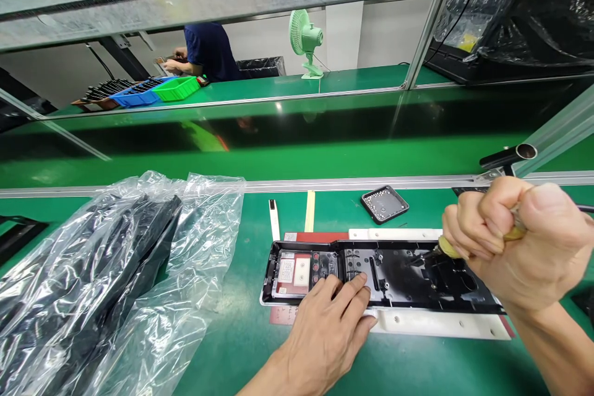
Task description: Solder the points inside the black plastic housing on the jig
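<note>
A green tabletop filled the foreground, and what a big slice of its left side the clear plastic wrapping took, dark parts showing through! Centre stage belonged to the long black housing, lying with its hollow side up right in front of the person, over a red board. And look at that right hand, clenched in a tight fist round a yellow-handled screwdriver, the dark shaft slanting down into the housing's right half; whether its tip met a screw, I couldn't tell! The left hand lay palm down, fingers a little apart, across the housing's near edge left of its middle. White rails flanked the housing on its near and far sides. Just beyond, a small dark tray held little metal pieces. Smaller again, a white label showed at the housing's left end, printed in lines too tiny to read
</note>
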Available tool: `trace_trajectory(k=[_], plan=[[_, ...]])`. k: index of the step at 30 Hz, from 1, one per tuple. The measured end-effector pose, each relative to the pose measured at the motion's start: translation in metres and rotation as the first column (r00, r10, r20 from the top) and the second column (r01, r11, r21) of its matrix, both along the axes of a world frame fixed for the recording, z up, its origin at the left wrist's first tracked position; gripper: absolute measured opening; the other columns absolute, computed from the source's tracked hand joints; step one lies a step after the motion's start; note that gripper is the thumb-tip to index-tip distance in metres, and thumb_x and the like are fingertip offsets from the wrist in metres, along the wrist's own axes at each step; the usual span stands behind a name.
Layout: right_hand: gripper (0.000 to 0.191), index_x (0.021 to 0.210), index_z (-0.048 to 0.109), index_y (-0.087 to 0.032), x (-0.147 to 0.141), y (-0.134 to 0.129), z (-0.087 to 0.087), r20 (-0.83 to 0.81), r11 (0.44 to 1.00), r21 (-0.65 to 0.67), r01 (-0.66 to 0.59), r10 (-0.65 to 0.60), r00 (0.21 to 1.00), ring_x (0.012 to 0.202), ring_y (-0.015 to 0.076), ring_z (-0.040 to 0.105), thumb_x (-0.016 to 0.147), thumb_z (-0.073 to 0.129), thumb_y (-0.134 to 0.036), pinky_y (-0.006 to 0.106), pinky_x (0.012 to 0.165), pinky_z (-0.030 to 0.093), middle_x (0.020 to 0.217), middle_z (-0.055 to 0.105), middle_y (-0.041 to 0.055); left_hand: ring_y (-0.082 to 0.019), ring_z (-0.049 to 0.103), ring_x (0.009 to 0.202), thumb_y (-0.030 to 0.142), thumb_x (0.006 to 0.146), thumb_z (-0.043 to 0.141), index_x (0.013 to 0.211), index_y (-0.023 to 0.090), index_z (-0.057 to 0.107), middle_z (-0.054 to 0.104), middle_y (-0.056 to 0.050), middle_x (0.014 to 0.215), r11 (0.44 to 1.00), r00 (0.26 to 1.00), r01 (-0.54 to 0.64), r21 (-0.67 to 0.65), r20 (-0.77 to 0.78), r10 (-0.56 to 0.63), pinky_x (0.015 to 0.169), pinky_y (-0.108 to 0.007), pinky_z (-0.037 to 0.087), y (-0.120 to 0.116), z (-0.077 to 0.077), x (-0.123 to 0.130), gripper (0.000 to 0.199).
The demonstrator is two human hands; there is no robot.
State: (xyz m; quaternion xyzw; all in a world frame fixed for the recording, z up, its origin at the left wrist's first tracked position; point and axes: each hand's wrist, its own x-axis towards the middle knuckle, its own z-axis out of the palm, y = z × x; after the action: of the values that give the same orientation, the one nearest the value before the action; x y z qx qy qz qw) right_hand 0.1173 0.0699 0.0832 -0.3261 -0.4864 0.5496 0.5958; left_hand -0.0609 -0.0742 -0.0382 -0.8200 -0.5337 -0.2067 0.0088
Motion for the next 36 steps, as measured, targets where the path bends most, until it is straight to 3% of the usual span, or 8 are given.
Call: trace_trajectory(k=[36], plan=[[0.047,0.045,0.045,-0.021,0.0006,0.0000,0.0007,-0.003,0.998,0.011,-0.064,0.064,0.998,0.031,0.0078,0.026,0.072,0.072,-0.047,0.023,0.030,0.020,0.036,0.028,-0.0052,-0.024,0.056,0.091,0.028,0.103,0.054,0.131,0.013,0.060,0.060,-0.007,0.143,1.000,1.000,0.006,-0.012,0.027,-0.006,0.075,-0.041,0.054,-0.0005,0.0013,-0.0003,0.032]])
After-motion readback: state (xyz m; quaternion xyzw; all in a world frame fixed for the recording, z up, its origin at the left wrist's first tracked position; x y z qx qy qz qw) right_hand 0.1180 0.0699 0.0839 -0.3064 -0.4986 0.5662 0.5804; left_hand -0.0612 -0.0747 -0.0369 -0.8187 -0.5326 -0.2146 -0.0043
